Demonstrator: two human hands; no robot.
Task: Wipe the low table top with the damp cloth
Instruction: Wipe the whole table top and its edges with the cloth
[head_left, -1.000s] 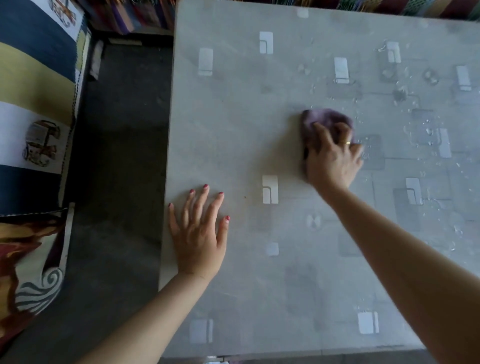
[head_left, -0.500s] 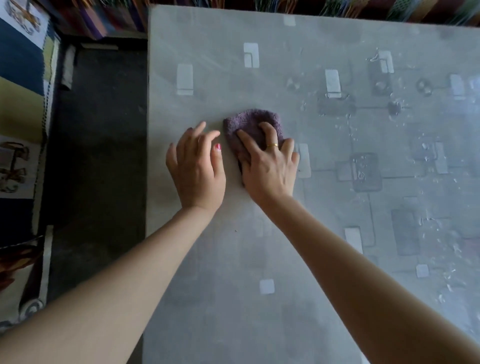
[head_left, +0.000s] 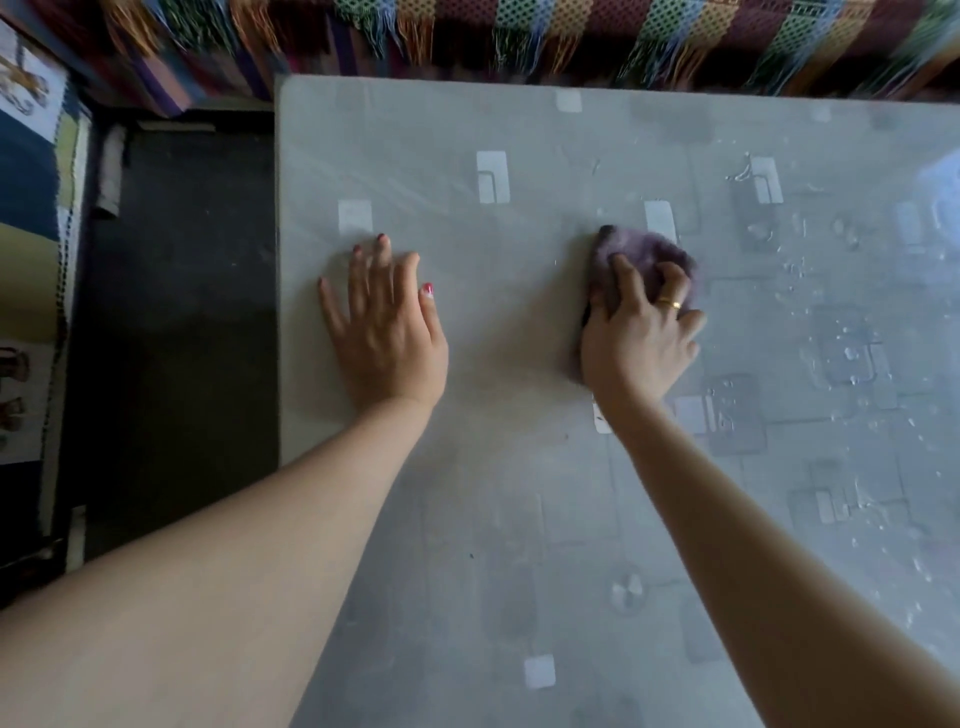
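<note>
Mid-wipe, the right hand (head_left: 636, 338) clamps its grip on the bunched purple damp cloth (head_left: 644, 260) at frame centre of the grey patterned counter (head_left: 519, 519), the left hand (head_left: 387, 325) lies flat with fingers apart, and the next pass likely heads right toward the water droplets (head_left: 852, 358).

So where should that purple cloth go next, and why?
Probably a sweep to the right. The right hand grips the purple cloth mid-table, and water droplets bead on the table top just right of it, while the surface toward the left hand, which lies flat, shows no beads.
</note>
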